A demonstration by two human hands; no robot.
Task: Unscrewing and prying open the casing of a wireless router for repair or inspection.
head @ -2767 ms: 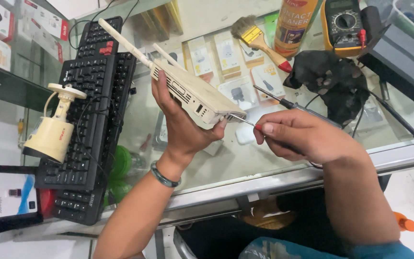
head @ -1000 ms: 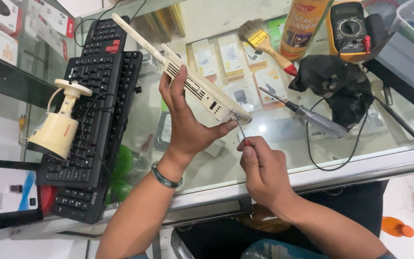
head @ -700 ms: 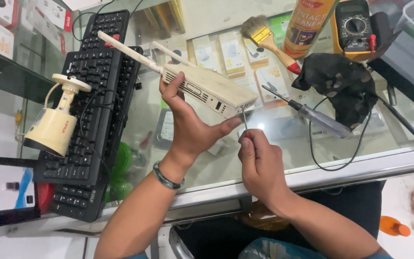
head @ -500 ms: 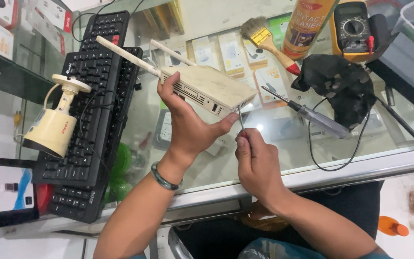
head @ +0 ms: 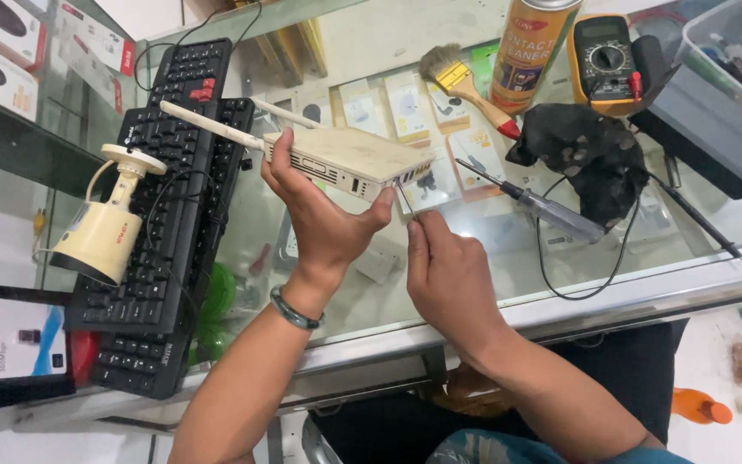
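at the centre of the frame the left hand (head: 324, 228) grips a cream router (head: 349, 161) held above the glass bench (head: 491, 258), antennas pointing to the upper left. the right hand (head: 448, 279) is closed, pinching a thin metal tool (head: 406, 199) whose tip touches the router's corner. a screwdriver (head: 543, 206) lies to the right, a black keyboard (head: 165, 215) to the left

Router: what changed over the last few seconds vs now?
The left hand turned the white router from steeply tilted to nearly level, keeping hold of it. The right hand drew in from the right and now holds a thin tool up against the router's corner. The keyboard, camera, screwdriver and brush stayed put.
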